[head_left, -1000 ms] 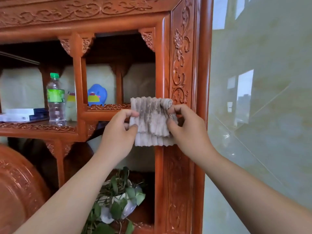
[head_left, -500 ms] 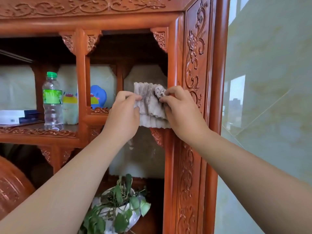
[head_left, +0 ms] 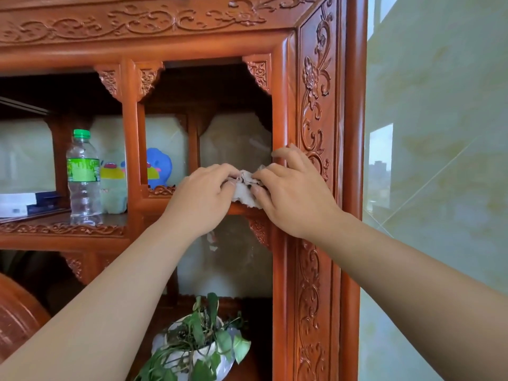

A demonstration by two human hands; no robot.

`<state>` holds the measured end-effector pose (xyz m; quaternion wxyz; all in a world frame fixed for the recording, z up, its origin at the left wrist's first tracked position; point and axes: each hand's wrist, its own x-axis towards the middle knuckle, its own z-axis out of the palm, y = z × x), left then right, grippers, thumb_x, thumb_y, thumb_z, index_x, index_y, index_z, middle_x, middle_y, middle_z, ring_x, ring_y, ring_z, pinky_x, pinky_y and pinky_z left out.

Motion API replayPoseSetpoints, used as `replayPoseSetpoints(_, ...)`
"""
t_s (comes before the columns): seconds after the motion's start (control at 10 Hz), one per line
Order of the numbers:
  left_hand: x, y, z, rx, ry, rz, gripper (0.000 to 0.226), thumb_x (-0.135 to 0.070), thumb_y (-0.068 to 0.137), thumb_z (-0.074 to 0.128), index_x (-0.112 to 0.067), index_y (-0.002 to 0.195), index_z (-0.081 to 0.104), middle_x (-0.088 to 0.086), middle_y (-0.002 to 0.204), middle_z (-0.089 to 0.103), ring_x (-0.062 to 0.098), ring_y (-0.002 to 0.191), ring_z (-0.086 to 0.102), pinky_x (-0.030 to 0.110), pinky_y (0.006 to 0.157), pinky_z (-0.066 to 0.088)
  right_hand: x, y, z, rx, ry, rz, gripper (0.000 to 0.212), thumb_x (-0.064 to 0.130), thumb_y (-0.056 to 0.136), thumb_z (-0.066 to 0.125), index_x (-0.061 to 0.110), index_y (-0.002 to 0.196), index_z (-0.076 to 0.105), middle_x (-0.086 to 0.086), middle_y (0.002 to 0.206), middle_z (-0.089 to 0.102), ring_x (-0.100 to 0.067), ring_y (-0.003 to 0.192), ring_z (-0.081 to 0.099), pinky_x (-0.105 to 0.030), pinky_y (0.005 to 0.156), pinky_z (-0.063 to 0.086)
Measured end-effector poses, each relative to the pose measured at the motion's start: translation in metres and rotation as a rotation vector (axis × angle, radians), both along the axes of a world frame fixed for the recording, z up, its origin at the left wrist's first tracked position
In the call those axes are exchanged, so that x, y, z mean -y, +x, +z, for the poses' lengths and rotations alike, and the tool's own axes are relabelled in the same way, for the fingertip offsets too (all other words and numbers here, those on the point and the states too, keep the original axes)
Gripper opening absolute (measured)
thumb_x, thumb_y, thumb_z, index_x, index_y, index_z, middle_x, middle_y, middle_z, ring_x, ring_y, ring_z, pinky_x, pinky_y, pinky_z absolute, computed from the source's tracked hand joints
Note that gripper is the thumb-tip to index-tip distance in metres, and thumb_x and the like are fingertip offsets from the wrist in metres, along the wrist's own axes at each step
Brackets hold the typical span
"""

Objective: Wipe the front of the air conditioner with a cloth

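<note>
- Grey, ribbed cloth [head_left: 245,192] sits bunched small between two hands, in front of the cabinet's right-hand upper opening, level with the shelf rail there; whether it touches the rail cannot be told.
- Left hand [head_left: 203,199] grips the cloth's left side, fingers curled over its top edge and thumb tucked beneath.
- Right hand [head_left: 294,193] pinches the cloth's right side between thumb and the lower fingers, while its forefinger lifts free and points left, close against the cabinet's carved upright.
- Both bare forearms reach up from the lower corners of the view and meet at the cloth.
- Carved red-brown wooden cabinet [head_left: 316,111] fills most of the view, with scrollwork along its top rail and down its right post.
- On the left shelf stands an upright clear plastic bottle [head_left: 83,180] with a green cap and green label.
- Just right of the bottle is a pale soft toy [head_left: 113,182]; behind the next post shows a blue one [head_left: 159,167].
- At the far left edge lies a flat stack of boxes [head_left: 24,202], white and dark blue.
- Below the hands, in the lower compartment, a leafy green plant [head_left: 202,345] grows from a white pot.
- To the right of the cabinet runs a glossy pale green tiled wall [head_left: 439,188], with window reflections on it.
- No air conditioner can be made out in this view.
</note>
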<state>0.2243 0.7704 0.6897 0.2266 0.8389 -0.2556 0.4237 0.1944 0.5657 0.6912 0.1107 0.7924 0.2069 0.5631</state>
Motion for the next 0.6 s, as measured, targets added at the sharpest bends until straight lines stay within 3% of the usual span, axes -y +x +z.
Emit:
replayPoseSetpoints(0.1, 0.000, 0.005, -0.003, 0.010, 0.072, 0.126, 0.032, -0.033, 0.110, 0.040, -0.033, 0.131, 0.064, -0.009, 0.129, 0.068, 0.023, 0.120, 0.060, 0.046, 0.097, 0.042, -0.004, 0.002, 0.004, -0.032, -0.038, -0.088, 0.046, 0.038, 0.106, 0.038, 0.016, 0.098, 0.077, 0.000, 0.093, 0.075, -0.032, 0.131, 0.050, -0.054, 0.126, 0.016)
replayPoseSetpoints(0.3, 0.008, 0.023, -0.004, -0.056, 0.098, 0.231, 0.035, -0.038, 0.111, 0.030, -0.036, 0.118, 0.064, -0.008, 0.114, 0.068, 0.024, 0.112, 0.063, 0.045, 0.093, 0.035, -0.011, 0.009, 0.009, -0.033, -0.034, -0.124, 0.048, 0.035, 0.106, 0.042, 0.011, 0.085, 0.078, -0.005, 0.092, 0.074, -0.031, 0.127, 0.053, -0.063, 0.122, 0.021)
replayPoseSetpoints(0.4, 0.007, 0.030, -0.008, -0.017, 0.090, 0.242, 0.036, -0.038, 0.111, 0.028, -0.038, 0.119, 0.063, -0.010, 0.115, 0.069, 0.023, 0.111, 0.062, 0.043, 0.094, 0.029, -0.010, 0.005, 0.008, -0.092, -0.039, -0.139, 0.048, 0.036, 0.107, 0.037, 0.014, 0.096, 0.079, -0.003, 0.102, 0.075, -0.028, 0.133, 0.050, -0.061, 0.124, 0.018)
replayPoseSetpoints(0.5, 0.006, 0.036, -0.015, 0.026, 0.076, 0.204, 0.037, -0.037, 0.112, 0.029, -0.038, 0.125, 0.063, -0.010, 0.121, 0.070, 0.022, 0.112, 0.061, 0.042, 0.101, 0.028, -0.009, 0.000, 0.007, -0.140, 0.024, -0.052, 0.043, 0.036, 0.107, 0.040, 0.015, 0.127, 0.072, -0.002, 0.131, 0.069, -0.024, 0.146, 0.040, -0.054, 0.126, 0.018)
replayPoseSetpoints(0.6, 0.006, 0.035, -0.022, 0.081, 0.024, 0.158, 0.041, -0.034, 0.112, 0.033, -0.032, 0.143, 0.060, -0.006, 0.138, 0.068, 0.023, 0.127, 0.058, 0.048, 0.117, 0.026, -0.004, -0.011, 0.000, -0.121, 0.151, 0.111, 0.040, 0.027, 0.106, 0.050, 0.010, 0.139, 0.065, -0.005, 0.142, 0.064, -0.025, 0.146, 0.040, -0.042, 0.125, 0.028)
